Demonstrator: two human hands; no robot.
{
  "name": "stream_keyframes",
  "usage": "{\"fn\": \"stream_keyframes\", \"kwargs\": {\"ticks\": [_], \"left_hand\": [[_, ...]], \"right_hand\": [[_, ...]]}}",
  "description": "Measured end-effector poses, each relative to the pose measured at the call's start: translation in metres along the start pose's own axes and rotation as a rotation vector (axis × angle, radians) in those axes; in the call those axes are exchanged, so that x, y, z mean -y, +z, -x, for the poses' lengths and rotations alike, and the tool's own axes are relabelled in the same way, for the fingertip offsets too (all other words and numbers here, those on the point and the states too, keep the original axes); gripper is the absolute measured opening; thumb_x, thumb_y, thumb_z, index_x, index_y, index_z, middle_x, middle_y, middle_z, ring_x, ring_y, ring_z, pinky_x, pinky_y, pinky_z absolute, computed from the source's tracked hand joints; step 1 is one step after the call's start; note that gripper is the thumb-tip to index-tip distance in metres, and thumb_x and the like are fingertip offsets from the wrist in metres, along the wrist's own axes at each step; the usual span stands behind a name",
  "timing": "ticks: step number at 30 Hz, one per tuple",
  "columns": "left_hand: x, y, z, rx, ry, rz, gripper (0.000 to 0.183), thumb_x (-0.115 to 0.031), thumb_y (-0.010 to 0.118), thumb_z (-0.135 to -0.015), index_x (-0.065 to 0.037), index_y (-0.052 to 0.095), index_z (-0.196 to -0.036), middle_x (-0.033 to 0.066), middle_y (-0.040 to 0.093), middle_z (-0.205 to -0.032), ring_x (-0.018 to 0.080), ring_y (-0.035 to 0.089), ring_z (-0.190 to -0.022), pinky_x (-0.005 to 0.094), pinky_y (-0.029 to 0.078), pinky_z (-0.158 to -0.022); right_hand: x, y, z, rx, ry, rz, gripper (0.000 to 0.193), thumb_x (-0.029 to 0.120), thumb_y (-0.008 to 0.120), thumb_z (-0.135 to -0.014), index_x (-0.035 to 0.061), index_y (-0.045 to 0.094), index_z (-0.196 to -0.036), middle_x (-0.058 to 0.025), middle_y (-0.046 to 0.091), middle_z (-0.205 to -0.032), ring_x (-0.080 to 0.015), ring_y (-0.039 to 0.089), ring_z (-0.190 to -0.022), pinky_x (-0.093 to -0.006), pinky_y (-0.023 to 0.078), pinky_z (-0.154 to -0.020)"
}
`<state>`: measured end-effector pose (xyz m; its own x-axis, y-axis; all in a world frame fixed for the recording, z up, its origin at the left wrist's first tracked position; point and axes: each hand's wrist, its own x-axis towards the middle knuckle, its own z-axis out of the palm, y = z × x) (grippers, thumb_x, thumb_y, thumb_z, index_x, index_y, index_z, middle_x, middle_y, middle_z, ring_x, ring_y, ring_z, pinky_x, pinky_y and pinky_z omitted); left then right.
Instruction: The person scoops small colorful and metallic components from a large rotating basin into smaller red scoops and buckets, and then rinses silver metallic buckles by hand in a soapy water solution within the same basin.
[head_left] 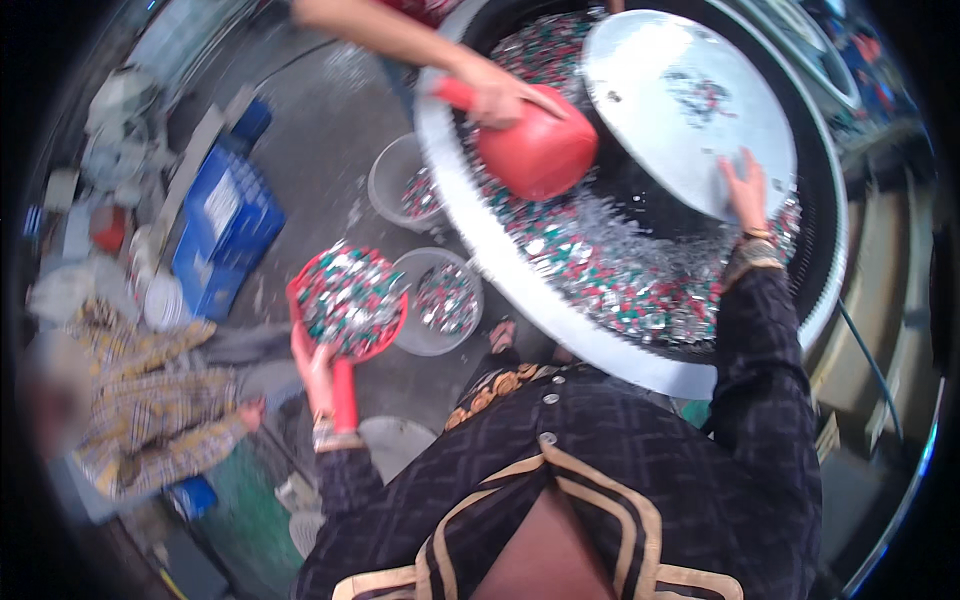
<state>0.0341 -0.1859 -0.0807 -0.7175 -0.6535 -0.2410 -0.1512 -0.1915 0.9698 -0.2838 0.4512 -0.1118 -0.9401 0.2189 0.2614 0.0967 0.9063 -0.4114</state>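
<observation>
In my left hand (pixel 318 372) is a red scoop (pixel 344 405), its bowl heaped with small red, green and silver pieces. It hangs to the left of the big tub, beside a clear round bucket. My right hand (pixel 746 192) lies with spread fingers on the near edge of a large white round disc (pixel 650 110), which slants across the tub and has a few pieces on its face. Under the disc, the wide tub (pixel 625 358) with a pale rim and dark inside holds many of the same loose pieces. Whether my thumb hooks the disc's edge is hidden.
A co-worker's hand (pixel 497 95) grips another red scoop (pixel 540 150) over the tub's left side. Two clear buckets (pixel 480 300) (pixel 374 185) with pieces stand left of the tub. Farther left are a blue crate (pixel 225 215) and a person in a plaid shirt (pixel 150 410).
</observation>
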Motion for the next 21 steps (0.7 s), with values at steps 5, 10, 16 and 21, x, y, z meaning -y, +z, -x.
{"fn": "stream_keyframes", "kwargs": {"ticks": [5, 10, 16, 21], "left_hand": [[0.084, -0.015, -0.059, -0.264, 0.165, -0.926, 0.097, -0.019, 0.073, -0.057, -0.006, 0.025, -0.14, 0.0247, 0.044, -0.124, 0.0375, 0.05, -0.11, 0.0433, 0.04, -0.096], [0.107, 0.027, -0.064, -0.267, -0.012, -1.363, 0.105, -0.027, 0.076, -0.054, -0.02, 0.02, -0.142, 0.0215, 0.043, -0.11, 0.041, 0.049, -0.104, 0.049, 0.045, -0.085], [0.073, 0.045, -0.053, -0.092, 0.297, -1.763, 0.106, -0.022, 0.08, -0.053, -0.018, 0.023, -0.142, 0.0206, 0.042, -0.113, 0.0384, 0.046, -0.106, 0.0456, 0.041, -0.091], [-0.016, 0.06, -0.028, -0.154, 0.422, -1.492, 0.105, -0.013, 0.077, -0.051, -0.014, 0.024, -0.142, 0.0249, 0.04, -0.124, 0.0398, 0.043, -0.115, 0.0455, 0.035, -0.098]], "right_hand": [[0.029, -0.026, 0.037, -0.132, -0.109, 0.041, 0.058, 0.038, 0.063, -0.083, 0.0011, 0.049, -0.125, -0.0222, 0.051, -0.123, -0.0349, 0.046, -0.117, -0.0404, 0.035, -0.098], [0.02, -0.06, 0.075, -0.134, 0.0, 0.087, 0.05, 0.031, 0.063, -0.085, 0.0026, 0.05, -0.123, -0.0182, 0.052, -0.123, -0.035, 0.045, -0.118, -0.0416, 0.035, -0.099], [-0.029, -0.092, 0.119, -0.142, 0.101, 0.224, 0.055, 0.035, 0.064, -0.082, 0.0055, 0.05, -0.125, -0.0241, 0.048, -0.127, -0.0376, 0.04, -0.123, -0.0431, 0.031, -0.103], [-0.076, -0.093, 0.147, 0.014, 0.357, 0.21, 0.061, 0.038, 0.066, -0.078, 0.0083, 0.048, -0.128, -0.0265, 0.042, -0.131, -0.0379, 0.037, -0.125, -0.0417, 0.031, -0.104]]}}
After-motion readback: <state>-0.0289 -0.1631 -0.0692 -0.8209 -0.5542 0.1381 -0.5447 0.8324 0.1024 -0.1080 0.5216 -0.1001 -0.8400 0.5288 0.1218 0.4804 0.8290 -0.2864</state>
